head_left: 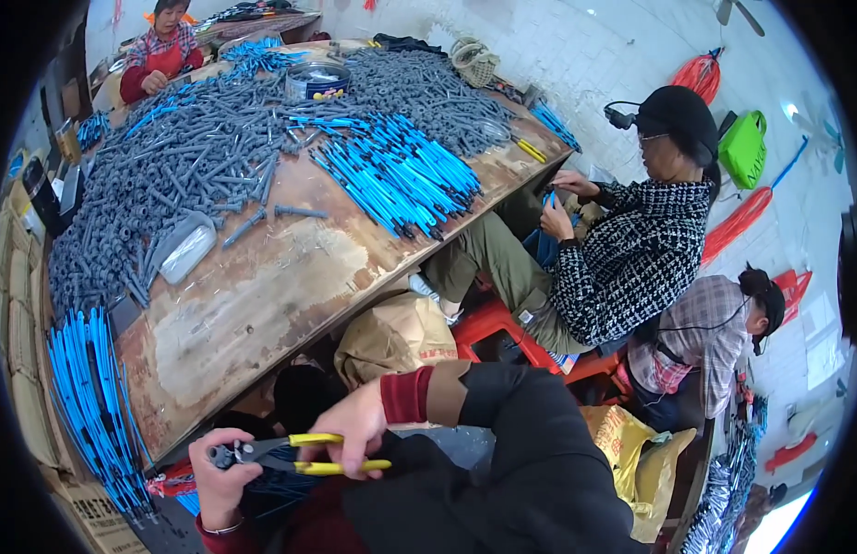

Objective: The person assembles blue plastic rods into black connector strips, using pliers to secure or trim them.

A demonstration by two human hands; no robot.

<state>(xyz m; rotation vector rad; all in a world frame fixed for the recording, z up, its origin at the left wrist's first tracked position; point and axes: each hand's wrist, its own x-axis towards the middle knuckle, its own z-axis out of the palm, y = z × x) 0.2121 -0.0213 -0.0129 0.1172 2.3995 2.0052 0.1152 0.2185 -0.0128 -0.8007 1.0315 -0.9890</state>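
My right hand is closed round the yellow handles of a pair of pliers, which stand somewhat spread. The pliers' jaws point left, toward a small grey plastic fitting pinched in the fingers of my left hand. Jaws and fitting meet or nearly meet; the exact contact is too small to make out. Below and beside my left hand lie thin blue rods and a red tie or cord.
A worn wooden table carries heaped grey plastic anchors, blue rods and a clear scoop. More blue rods hang at its left corner. A co-worker sits at right, near sacks; another person works across.
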